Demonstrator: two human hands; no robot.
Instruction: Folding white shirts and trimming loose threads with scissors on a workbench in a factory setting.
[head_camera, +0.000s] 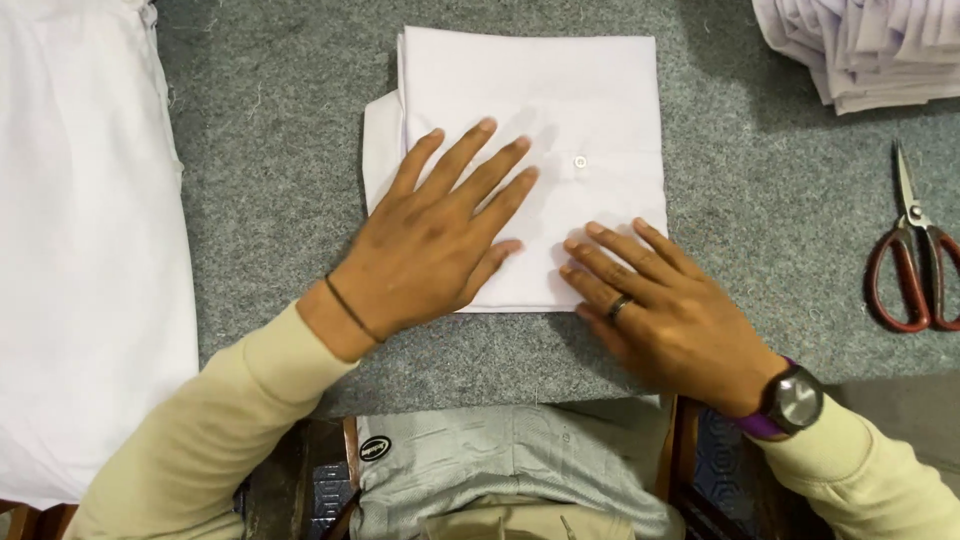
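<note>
Smooth white cloth (540, 110), rough grey felt (280, 150)

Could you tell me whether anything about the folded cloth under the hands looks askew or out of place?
Slightly: on the folded white cloth, a lower layer juts out past the left edge. Otherwise its edges look square.

White cotton shirt, folded into neat rectangle (530, 150), lies flat on grey felt, centre of scene. Small white button shows right of middle. Extra folded layer juts at left edge. Near half under two flat palms.
</note>
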